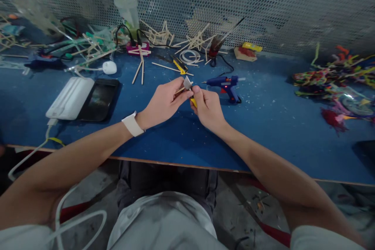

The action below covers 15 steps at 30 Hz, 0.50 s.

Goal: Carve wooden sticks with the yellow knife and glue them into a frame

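My left hand (164,99) and my right hand (208,109) meet over the middle of the blue table. Between the left fingertips is pinched a thin wooden stick (179,91), mostly covered by the fingers. My right hand is closed around a small yellow-handled cutting tool (193,102); a broad grey metal blade (187,83) sticks up between the two hands, beside the stick's end. The fingers hide most of the tool, so its exact kind is unclear. Just right of my right hand lies a blue hot glue gun (224,83) with a red light on.
Behind the hands lie a yellow-black utility knife (180,65), a coil of clear tubing (190,57) and piles of wooden sticks (159,36). At left are a white power bank (70,98) and a phone (99,99). Colourful pipe cleaners (336,74) heap up at right. A plastic cup (127,9) stands behind.
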Available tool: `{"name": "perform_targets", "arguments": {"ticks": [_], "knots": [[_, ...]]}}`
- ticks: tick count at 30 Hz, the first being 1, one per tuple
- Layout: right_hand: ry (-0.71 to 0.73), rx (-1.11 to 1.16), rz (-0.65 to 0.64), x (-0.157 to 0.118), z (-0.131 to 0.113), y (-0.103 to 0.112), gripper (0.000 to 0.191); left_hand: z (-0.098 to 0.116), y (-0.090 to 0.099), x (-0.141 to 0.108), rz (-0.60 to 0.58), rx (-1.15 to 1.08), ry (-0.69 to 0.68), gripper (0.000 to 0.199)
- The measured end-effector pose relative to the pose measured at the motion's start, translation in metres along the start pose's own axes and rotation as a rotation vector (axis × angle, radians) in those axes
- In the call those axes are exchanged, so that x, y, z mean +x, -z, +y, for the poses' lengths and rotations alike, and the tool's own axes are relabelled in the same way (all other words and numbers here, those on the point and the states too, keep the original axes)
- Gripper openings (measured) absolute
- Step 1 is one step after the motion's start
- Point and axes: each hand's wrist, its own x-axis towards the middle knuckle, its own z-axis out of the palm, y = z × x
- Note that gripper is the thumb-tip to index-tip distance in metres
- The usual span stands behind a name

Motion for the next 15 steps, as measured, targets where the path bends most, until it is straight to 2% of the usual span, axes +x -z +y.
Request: {"name": "perform_targets", "arguments": {"ticks": [15], "knots": [[-0.034, 0.121, 0.127, -0.004, -0.005, -0.016, 0.077, 0.009, -0.010, 0.000, 0.109, -0.064, 0.029, 0.057]]}}
